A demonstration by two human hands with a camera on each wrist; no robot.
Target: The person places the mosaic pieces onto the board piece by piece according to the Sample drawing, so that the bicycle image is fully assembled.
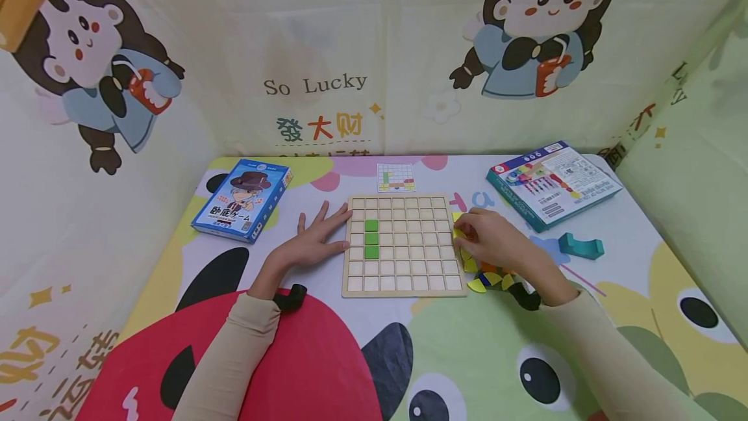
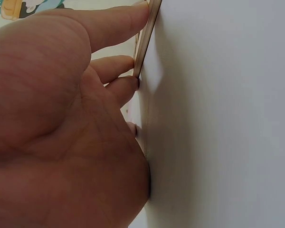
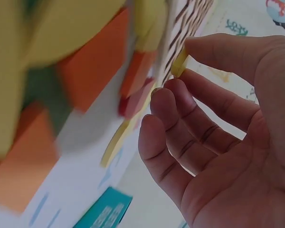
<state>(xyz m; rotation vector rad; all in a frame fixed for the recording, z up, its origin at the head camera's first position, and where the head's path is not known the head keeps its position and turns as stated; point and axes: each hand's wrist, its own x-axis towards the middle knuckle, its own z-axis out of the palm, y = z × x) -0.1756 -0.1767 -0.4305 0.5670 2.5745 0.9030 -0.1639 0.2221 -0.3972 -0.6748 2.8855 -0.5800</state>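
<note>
A wooden grid board [image 1: 409, 296] lies mid-table, with green pieces [image 1: 371, 239] stacked in one column on its left side. My left hand [image 1: 312, 239] is spread beside the board, thumb and a fingertip touching its left edge; the left wrist view shows the hand [image 2: 66, 109] against the wooden edge [image 2: 146, 42]. In the right wrist view, my right hand [image 3: 213, 123] pinches a small yellow piece [image 3: 179, 62] between thumb and index finger. From above, this hand [image 1: 497, 239] is at the board's right edge, over a pile of colored pieces [image 1: 492, 277].
A pattern card [image 1: 396, 178] lies behind the board. At the back left is a blue box [image 1: 241, 200], and at the back right a teal-edged box [image 1: 552, 184]. A teal curved block [image 1: 581, 247] sits right of my right hand.
</note>
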